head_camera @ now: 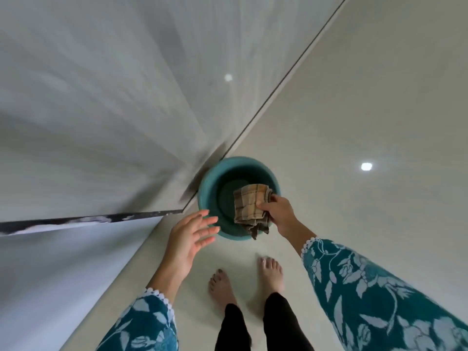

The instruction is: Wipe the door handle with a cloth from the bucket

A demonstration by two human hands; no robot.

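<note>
Bare feet point(243, 274) on pale floor point(354, 122). Left hand point(188, 239) empty, fingers spread, near bucket rim. Right hand point(279, 211) pinching checked cloth point(250, 207), bunched, over teal bucket point(210, 188) beside grey door point(101, 110). Step: cloth pickup, judged underway. Door handle not visible. Next: straighten up, locate handle, carry cloth to it.

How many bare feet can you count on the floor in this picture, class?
2. The left foot stands on the pale floor below the teal bucket; the right foot stands beside it, slightly further forward. Nothing suggests any are hidden.
</note>
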